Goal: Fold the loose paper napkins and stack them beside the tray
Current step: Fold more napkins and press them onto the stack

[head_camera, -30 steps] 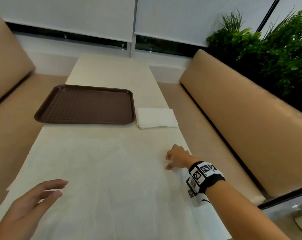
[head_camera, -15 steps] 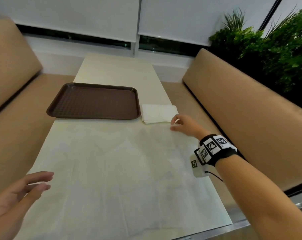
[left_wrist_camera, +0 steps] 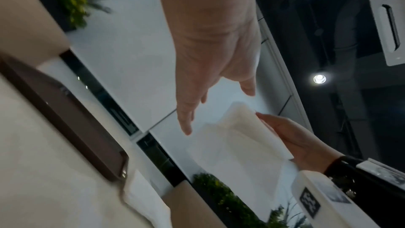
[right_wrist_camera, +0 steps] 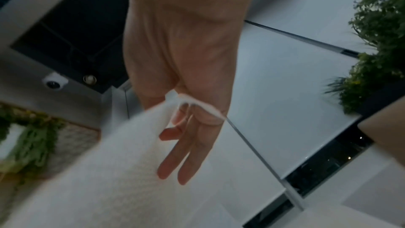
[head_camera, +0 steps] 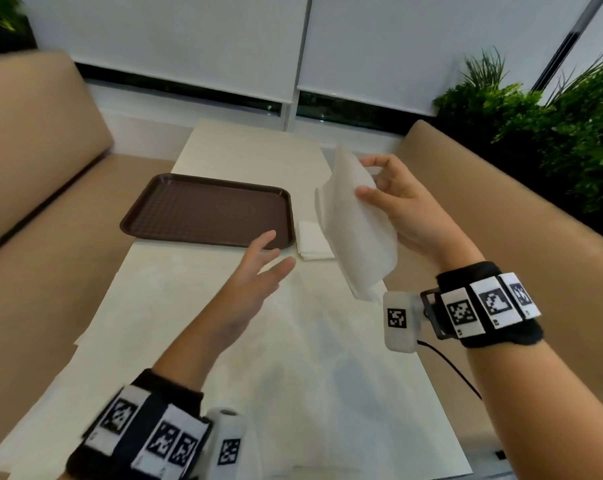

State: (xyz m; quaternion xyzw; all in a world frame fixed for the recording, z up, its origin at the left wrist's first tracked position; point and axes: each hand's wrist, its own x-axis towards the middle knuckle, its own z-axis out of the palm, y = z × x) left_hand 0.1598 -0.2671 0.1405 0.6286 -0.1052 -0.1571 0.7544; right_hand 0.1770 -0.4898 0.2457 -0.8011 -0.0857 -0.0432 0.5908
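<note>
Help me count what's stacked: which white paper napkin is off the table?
The white paper napkin pinched in the right hand, held in the air. The other, folded, lies beside the brown plastic tray.

Cream table [head_camera: 175, 292], tan bench seats [head_camera: 521, 237], green plants [head_camera: 570, 126], white blinds [head_camera: 161, 36]

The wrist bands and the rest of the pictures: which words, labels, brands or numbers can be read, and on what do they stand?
None: no word, brand or number can be read in any view.
Right wrist band: only black-and-white square code markers, no letters.
Left wrist band: the same markers, blurred.
Tray, held napkin, folded napkins: no print visible.
</note>
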